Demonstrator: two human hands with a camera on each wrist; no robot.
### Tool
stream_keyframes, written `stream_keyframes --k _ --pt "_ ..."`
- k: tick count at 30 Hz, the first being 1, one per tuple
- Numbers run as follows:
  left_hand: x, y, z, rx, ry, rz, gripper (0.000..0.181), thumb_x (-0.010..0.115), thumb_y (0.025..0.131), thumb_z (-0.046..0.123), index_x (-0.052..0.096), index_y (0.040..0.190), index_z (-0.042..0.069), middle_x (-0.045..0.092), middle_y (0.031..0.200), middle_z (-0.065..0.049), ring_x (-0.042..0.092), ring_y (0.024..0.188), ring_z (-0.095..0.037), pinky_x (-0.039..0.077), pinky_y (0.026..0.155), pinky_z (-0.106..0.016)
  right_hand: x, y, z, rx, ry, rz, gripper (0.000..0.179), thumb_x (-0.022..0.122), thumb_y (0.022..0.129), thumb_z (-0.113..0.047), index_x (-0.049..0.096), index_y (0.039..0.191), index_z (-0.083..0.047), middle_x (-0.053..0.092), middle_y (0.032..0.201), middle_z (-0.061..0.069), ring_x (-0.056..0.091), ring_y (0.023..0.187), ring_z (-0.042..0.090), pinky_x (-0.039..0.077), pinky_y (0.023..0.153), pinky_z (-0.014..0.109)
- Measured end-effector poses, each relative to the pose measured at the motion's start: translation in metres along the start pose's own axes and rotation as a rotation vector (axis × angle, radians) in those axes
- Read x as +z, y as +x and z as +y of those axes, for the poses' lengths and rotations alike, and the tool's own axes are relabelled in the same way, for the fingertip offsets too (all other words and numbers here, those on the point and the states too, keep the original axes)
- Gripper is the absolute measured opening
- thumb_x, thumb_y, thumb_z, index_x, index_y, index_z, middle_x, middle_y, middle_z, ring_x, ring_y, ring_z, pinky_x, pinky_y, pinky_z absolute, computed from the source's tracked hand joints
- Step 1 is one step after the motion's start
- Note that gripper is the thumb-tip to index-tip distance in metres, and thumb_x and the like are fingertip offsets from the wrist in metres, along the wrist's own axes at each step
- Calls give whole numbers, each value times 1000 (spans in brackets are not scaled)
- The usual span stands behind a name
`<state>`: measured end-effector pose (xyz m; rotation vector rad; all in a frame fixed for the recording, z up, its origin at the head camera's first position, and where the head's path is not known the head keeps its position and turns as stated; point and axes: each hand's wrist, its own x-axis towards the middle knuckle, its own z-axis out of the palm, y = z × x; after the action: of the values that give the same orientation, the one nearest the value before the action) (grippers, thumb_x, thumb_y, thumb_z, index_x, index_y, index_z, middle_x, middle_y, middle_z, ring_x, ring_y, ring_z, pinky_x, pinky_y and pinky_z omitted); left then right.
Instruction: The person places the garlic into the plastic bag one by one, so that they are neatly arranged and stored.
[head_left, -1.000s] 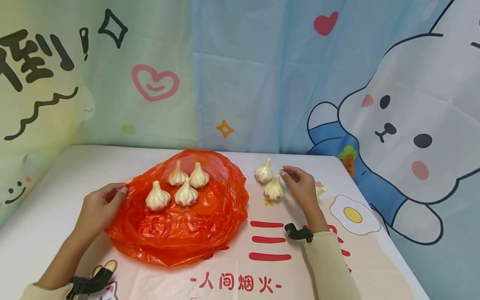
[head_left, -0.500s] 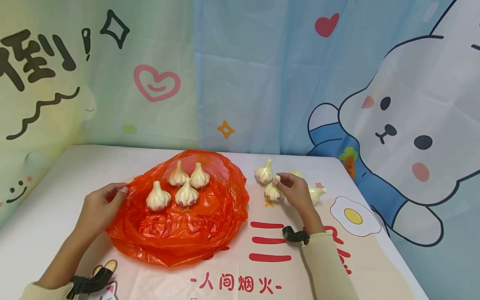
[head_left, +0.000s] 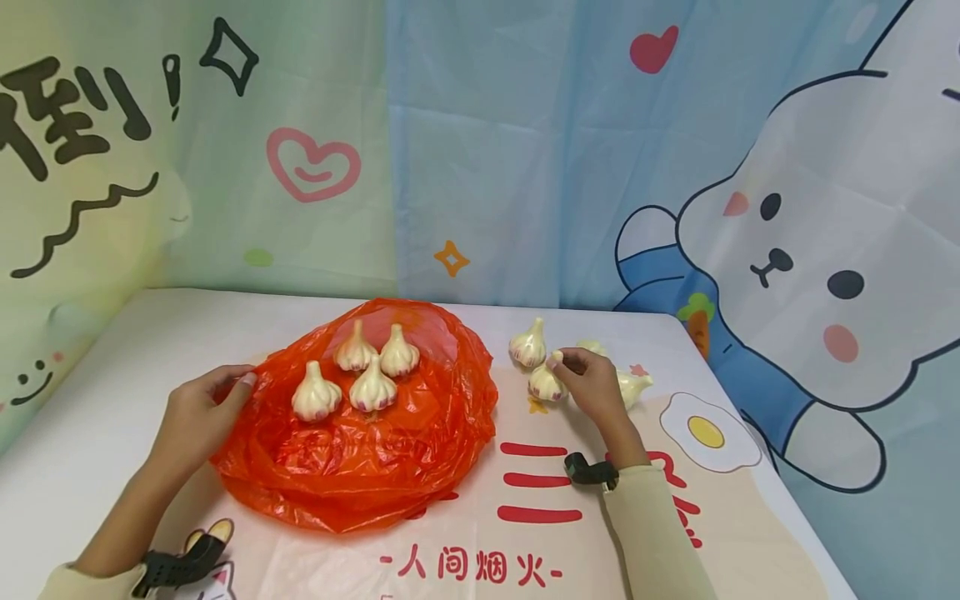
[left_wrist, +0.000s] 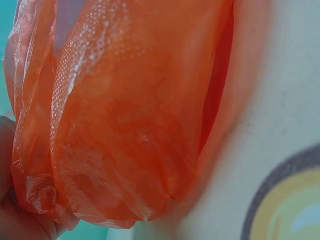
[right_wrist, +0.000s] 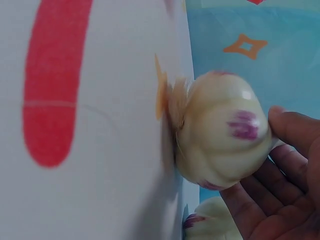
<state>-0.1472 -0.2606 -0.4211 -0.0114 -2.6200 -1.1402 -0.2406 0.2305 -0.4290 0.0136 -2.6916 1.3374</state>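
Observation:
An orange-red plastic bag (head_left: 337, 458) lies spread wide on the table, with several garlic bulbs (head_left: 316, 393) standing on it. My left hand (head_left: 202, 412) pinches its left edge; the left wrist view shows the crinkled plastic (left_wrist: 120, 140) near the thumb side. To the bag's right, my right hand (head_left: 596, 383) pinches the neck of a garlic bulb (head_left: 546, 382) between thumb and fingers. Close up in the right wrist view, that bulb (right_wrist: 225, 130) has purple streaks and its root end faces the table surface. Whether it touches the table is unclear.
Another garlic bulb (head_left: 528, 343) stands just behind the held one. More bulbs (head_left: 633, 387) lie right of my right hand, partly hidden by it. A printed beige cloth (head_left: 465, 575) covers part of the white table (head_left: 187, 325); a cartoon curtain (head_left: 480, 167) hangs behind.
My right hand has moved slightly left and down to the nearer garlic bulb and taken its neck. Bulbs behind that hand have come into view. My left hand has stayed on the bag.

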Motion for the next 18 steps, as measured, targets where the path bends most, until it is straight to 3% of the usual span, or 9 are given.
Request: stream_keyframes --k 5,18 --pt "1 0 0 4 0 -2 37 51 102 26 62 120 -4 64 111 -26 61 97 -40 53 80 -53 -2 2 -1 -19 4 0 36 68 93 -24 66 118 2 67 109 17 62 102 30 53 89 42" --pt "0 0 2 11 3 10 37 50 102 25 63 119 -5 65 111 -26 61 97 -39 52 81 -53 1 3 -11 37 59 -8 41 67 94 -31 64 121 -1 64 117 16 60 108 28 51 95 40"
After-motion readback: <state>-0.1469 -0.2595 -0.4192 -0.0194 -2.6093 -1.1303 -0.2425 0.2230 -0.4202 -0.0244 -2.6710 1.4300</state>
